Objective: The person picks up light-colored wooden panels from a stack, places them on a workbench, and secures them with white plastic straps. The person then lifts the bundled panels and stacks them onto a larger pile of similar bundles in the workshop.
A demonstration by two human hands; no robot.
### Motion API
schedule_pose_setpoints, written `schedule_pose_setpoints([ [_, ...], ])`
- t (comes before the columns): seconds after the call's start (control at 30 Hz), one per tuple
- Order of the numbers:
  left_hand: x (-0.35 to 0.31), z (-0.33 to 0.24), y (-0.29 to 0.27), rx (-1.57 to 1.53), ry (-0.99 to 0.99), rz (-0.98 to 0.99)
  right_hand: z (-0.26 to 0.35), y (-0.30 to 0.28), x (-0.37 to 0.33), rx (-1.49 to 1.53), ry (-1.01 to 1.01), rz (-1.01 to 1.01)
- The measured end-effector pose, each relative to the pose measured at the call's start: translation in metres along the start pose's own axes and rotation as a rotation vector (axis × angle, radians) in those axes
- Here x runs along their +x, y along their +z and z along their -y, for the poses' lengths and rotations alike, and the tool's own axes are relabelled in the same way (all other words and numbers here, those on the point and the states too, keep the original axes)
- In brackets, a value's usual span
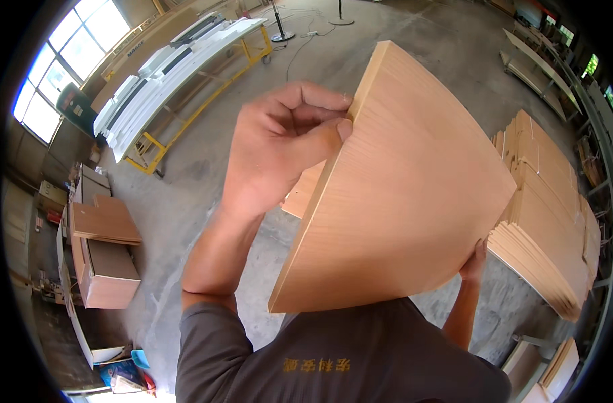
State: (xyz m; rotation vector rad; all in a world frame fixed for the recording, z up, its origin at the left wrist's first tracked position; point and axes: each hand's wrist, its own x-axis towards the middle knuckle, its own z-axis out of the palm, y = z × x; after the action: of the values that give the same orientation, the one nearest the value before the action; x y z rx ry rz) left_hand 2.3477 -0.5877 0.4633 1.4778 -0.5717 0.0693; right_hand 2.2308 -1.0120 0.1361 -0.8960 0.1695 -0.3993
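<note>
A flat wooden board (414, 174) with pale, fine grain is held up, tilted, in front of my chest. My left hand (269, 144) is closed at its upper left edge, thumb and curled fingers pinching there. At the board's lower right side my right hand (476, 260) grips the edge; most of its fingers are hidden behind the board. Another light wooden piece (305, 193) shows partly behind the board, below my left wrist.
Stacked wooden panels (545, 215) stand on the right. A yellow-framed cart (162, 144) bears white panels at the far left. Cardboard boxes (111, 279) and brown boards (105, 221) are at left. Black stand bases (283, 36) and a cable lie on the concrete floor (380, 30).
</note>
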Motion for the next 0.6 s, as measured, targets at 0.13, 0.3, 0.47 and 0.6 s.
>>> schedule_pose_setpoints([
  [0.13,0.016,-0.005,-0.018,0.208,-0.068,0.059,0.017,-0.007,-0.007,-0.033,-0.050,0.013],
  [0.3,0.013,0.008,-0.037,0.202,-0.029,0.070,0.024,0.007,-0.016,-0.094,-0.122,-0.012],
  [0.47,0.012,0.002,-0.051,0.194,-0.045,0.078,0.024,0.009,-0.021,-0.115,-0.147,-0.022],
  [0.6,0.011,-0.004,-0.061,0.239,-0.064,0.076,0.025,0.011,-0.027,-0.139,-0.160,-0.065],
])
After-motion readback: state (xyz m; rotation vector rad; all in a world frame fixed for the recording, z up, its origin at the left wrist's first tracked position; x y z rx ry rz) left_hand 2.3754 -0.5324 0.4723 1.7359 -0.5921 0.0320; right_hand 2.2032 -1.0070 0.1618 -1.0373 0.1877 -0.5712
